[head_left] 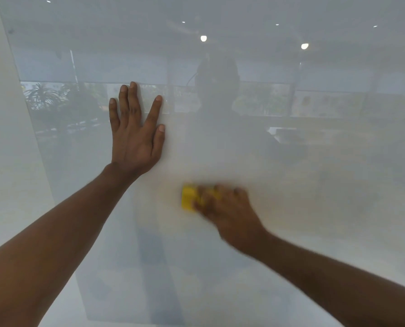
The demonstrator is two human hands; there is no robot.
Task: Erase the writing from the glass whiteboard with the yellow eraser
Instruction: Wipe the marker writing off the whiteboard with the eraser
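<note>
The glass whiteboard (pixel 291 185) fills almost the whole view and mirrors the room behind me. I see no writing on it. My left hand (pixel 135 135) lies flat against the glass with fingers spread, holding nothing. Lower and to the right, my right hand (pixel 225 208) presses the yellow eraser (pixel 189 198) to the board; hand and eraser are blurred by motion. Only the eraser's left end shows beyond my fingers.
The board's left edge (pixel 20 95) runs down beside a white wall (pixel 1 138). Reflected in the glass are a person's dark outline, ceiling lights, windows with palm trees and desks.
</note>
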